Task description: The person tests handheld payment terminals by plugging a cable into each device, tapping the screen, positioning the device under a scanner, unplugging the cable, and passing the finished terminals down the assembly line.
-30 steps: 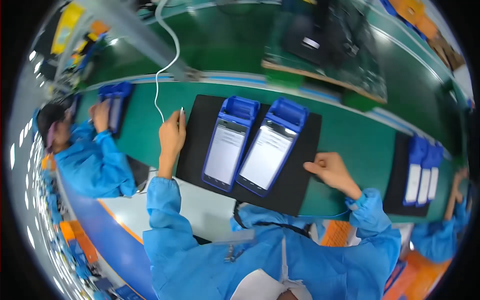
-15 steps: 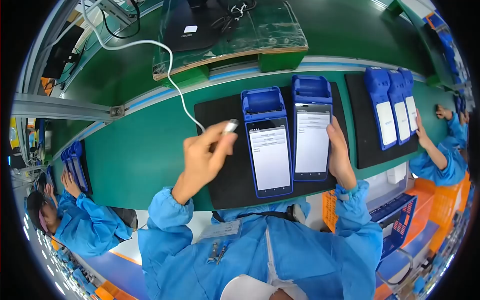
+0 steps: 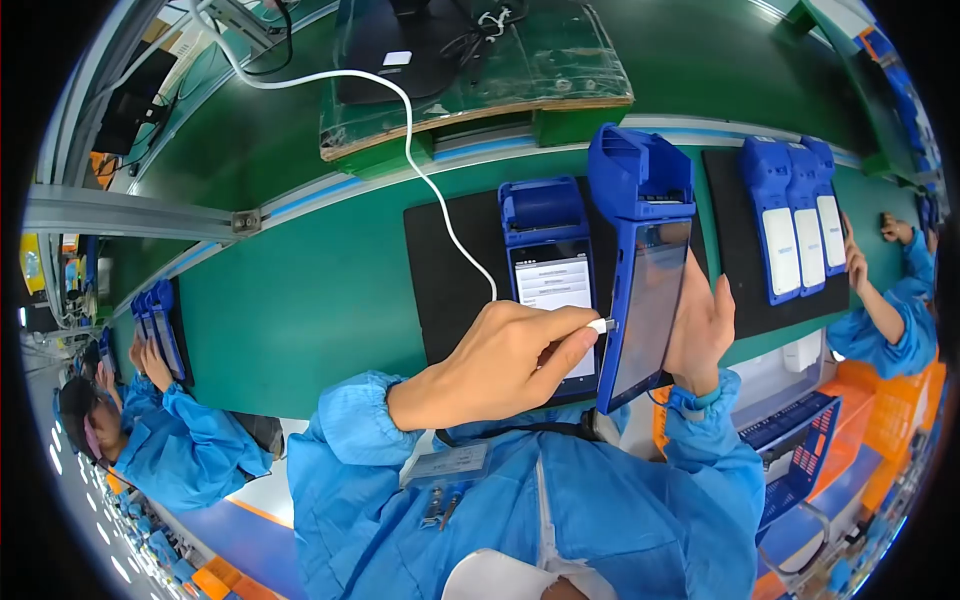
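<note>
My left hand (image 3: 510, 352) is closed on the white plug of a USB cable (image 3: 456, 238). Its metal tip is at the left side edge of a blue handheld payment terminal (image 3: 648, 290); I cannot tell whether it is inserted. That terminal is raised and tilted, its screen facing right, and my right hand (image 3: 700, 325) grips it from the right, fingers partly hidden behind it. A second blue terminal (image 3: 548, 268) lies screen up on the black mat (image 3: 450, 270), its lower part covered by my left hand.
Several blue terminals (image 3: 800, 225) lie face down on another mat at right, beside a co-worker's hand (image 3: 856, 262). Another co-worker (image 3: 180, 430) sits at left. A wooden stand (image 3: 480, 110) rises behind the mat. A blue crate (image 3: 800, 460) is below right.
My left hand has moved right, bringing the plug to the terminal's side. My right hand has lifted that terminal off the mat and turned it on edge.
</note>
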`<state>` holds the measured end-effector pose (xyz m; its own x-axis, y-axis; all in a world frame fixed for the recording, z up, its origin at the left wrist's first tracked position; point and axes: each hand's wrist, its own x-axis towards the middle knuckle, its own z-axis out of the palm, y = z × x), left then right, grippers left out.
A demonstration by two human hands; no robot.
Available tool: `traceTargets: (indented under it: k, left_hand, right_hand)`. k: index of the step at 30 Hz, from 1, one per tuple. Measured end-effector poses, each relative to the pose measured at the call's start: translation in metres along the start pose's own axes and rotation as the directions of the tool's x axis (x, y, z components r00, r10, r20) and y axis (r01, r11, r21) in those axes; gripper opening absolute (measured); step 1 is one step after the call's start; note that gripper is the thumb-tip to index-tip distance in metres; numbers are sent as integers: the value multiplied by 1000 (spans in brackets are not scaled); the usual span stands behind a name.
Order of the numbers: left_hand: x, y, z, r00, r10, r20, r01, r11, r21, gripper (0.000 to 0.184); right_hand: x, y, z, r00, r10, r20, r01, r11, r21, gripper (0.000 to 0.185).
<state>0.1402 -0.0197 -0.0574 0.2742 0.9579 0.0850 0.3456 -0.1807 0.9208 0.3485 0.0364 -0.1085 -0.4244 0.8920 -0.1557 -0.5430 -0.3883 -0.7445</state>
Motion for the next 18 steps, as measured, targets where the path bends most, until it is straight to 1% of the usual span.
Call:
traceTargets:
  k: [1,2,3,4,5,6,8,11,12,13,14,16,17,18]
  left_hand:
    - [-3,0,0,1000,-4,-10,4,1000,5,17]
    - [-5,-2,0,999,26,-18,-25,998,49,16]
    - [-7,-3,-1,998,55,-28,-52,994,94,15]
    - [-7,-5,-6,998,50,-47,-45,994,103,15]
    - [-7,-7,-12,998,28,53,-35,991,126,14]
    - [-9,-7,-15,988,4,154,-29,988,154,13]
    - [-12,-15,-10,985,151,80,-157,985,77,12]
    - [-16,-9,-11,987,150,52,-153,985,73,12]
    - [-17,-3,-14,989,124,86,-135,982,134,13]
    - [-18,2,-18,988,95,118,-118,973,198,15]
    - [-16,3,-25,989,101,112,-123,971,206,15]
    - [-4,3,-46,976,136,170,-169,966,195,22]
    - [5,8,-58,992,20,128,-35,993,110,32]
    - [12,2,-67,1000,4,15,-6,986,165,44]
  right_hand:
    - [0,1,-1,997,-12,71,16,998,-53,83]
    - [0,2,3,996,-8,86,12,999,-53,83]
    - [-1,3,8,996,-34,81,46,988,-150,88]
    - [-2,5,12,995,-60,80,78,966,-246,93]
    - [-3,6,13,997,-45,55,59,952,-300,103]
    - [-6,7,14,996,-40,78,62,954,-294,103]
    - [-9,12,16,993,-80,91,106,937,-334,106]
    - [-6,13,22,994,-79,74,99,943,-317,106]
    - [-5,12,24,996,-71,56,84,949,-304,105]
    - [-2,10,29,994,-72,77,90,960,-267,103]
    - [3,8,31,993,-77,88,98,959,-267,103]
    - [14,5,32,980,17,198,16,986,-164,99]
    - [20,3,41,977,14,211,21,986,-163,99]
    - [28,0,54,971,45,235,-9,988,-153,99]
